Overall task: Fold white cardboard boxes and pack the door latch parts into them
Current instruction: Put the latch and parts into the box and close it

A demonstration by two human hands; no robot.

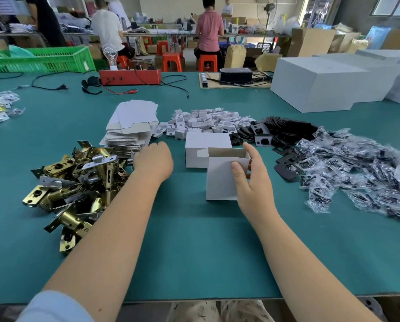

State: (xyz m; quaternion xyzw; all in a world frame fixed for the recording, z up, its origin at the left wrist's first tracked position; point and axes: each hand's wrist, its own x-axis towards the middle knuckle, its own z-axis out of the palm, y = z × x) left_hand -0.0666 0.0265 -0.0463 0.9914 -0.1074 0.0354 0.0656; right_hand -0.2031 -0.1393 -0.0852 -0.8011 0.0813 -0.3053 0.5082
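My right hand [250, 180] grips an open-topped white cardboard box [219, 180] standing on the green table, thumb on its front face and fingers on its right side. A closed white box [203, 147] sits just behind it. My left hand [153, 159] reaches over to the pile of brass door latches [78, 180] at its right edge; its fingers are hidden, so what it touches cannot be seen. A stack of flat white box blanks [131, 126] lies behind that hand.
Small white plastic parts [208, 122] are heaped at centre back, with black strike plates [285, 133] and clear bags of screws [357, 173] to the right. Large white cartons [319, 84] stand at back right. A red tester box [129, 76] and cables lie farther back. People sit at distant tables.
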